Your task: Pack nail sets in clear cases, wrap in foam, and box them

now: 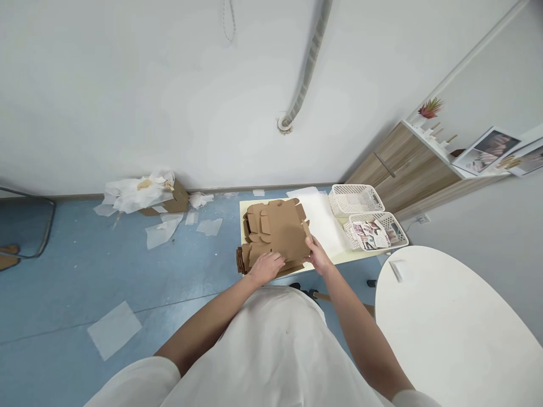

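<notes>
A flat die-cut cardboard box blank (287,229) with tabs and cut-out flaps lies on top of a stack of similar brown blanks (241,260) on a narrow table. My right hand (317,255) grips its right edge near the front corner, thumb on top, where a narrow side flap stands folded up. At the near edge, my left hand (266,268) presses on the cardboard with its fingers bent together; their tips are partly hidden against it.
Two white perforated baskets (355,199) stand at the table's right end, the nearer holding printed cards (371,234). A round white table (456,322) is to the right. Left on the blue floor sit a cardboard box (181,198) topped with crumpled paper and loose sheets (114,329).
</notes>
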The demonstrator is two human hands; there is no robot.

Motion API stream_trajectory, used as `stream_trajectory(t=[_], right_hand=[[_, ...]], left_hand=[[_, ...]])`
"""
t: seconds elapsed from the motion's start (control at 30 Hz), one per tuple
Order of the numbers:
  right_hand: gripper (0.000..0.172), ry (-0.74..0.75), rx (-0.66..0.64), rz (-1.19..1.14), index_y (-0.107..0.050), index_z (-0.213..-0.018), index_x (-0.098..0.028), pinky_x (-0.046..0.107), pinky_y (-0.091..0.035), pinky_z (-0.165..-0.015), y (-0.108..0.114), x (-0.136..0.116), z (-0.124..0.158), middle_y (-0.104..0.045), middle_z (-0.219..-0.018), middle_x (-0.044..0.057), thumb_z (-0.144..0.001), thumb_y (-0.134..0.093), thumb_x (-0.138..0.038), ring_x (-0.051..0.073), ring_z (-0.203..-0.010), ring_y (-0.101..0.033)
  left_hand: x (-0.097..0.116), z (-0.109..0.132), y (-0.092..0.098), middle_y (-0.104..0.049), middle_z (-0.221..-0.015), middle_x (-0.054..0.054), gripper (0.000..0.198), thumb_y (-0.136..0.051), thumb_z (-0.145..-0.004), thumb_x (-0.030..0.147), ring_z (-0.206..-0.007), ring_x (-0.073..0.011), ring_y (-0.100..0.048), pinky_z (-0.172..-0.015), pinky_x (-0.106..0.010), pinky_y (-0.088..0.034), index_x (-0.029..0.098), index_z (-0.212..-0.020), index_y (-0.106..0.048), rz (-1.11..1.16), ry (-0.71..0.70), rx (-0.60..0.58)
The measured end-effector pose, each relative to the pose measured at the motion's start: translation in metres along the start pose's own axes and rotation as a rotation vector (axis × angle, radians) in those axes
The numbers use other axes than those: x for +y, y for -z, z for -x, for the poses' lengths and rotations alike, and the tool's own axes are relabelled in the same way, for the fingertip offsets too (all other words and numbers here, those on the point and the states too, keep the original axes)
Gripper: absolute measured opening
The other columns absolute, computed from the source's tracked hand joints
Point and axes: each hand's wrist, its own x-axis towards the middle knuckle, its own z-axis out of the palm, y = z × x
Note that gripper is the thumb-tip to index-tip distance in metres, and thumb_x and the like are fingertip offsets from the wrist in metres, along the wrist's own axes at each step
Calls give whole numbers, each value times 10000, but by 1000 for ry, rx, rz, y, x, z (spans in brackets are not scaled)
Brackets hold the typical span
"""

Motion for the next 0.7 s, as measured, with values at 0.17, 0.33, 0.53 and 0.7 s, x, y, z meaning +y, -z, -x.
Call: stream_trajectory(t=[0.17, 0.33, 0.53, 0.7], right_hand=[[508, -27, 272, 247, -483, -1146, -261, 311, -515, -549, 11, 4, 9, -566, -1108, 57, -643, -553, -270, 208, -837, -587], [498, 4, 396, 164, -510, -1106, -220, 284, -502, -530, 39, 20, 25, -579, -1062, 63, -611, -455, -217, 208, -842, -569], [478, 66, 625, -1, -519, -1092, -199, 276, -481, -546, 82, 39, 57, -582, -1018, 65, -618, -493, -259, 205, -832, -554], [463, 173, 868, -22, -513, -1125, -208, 291, -459, -666, 118, 58, 104, -581, -1058, 53, -667, -508, -281, 201, -911, -537]], left_hand=[[23, 1, -2, -570, -1015, -92, 350, -429, -815, 433, -1024, -240, -477, -953, -401, -272, 229, -1056, -580, 98, -37, -24], [23, -4, 7, -334, -1356, -123, 656, -477, -744, 539, -1265, -322, -243, -1030, -497, -108, 218, -1299, -341, 95, 353, 338], [1, -20, -10, -378, -1336, -173, 794, -477, -756, 550, -1198, -261, -407, -951, -396, -353, 153, -1360, -149, 529, 629, 263], [36, -56, -38, -619, -1064, -116, 497, -486, -782, 422, -973, -193, -585, -859, -346, -448, 148, -1194, -438, 868, 343, 133]])
